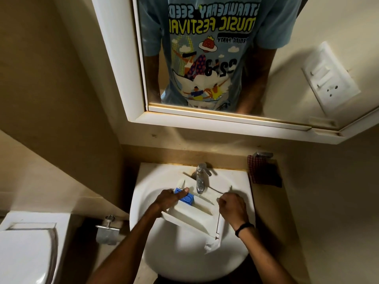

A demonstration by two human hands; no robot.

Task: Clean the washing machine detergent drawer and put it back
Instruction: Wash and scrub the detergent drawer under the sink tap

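One white drawer sits tilted in the sink, right under the tap at 12 o'clock. It has a blue cup at its 10 o'clock corner and long walls inside. The left hand grips that side, thumb on the blue cup. The right hand is curled on the 3 o'clock edge. Best to hold tight (wet plastic slips) and rinse every corner.

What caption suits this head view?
Over a white ceramic washbasin, the left hand holds a white plastic detergent drawer beneath a chrome tap, the right hand curled at its right edge.
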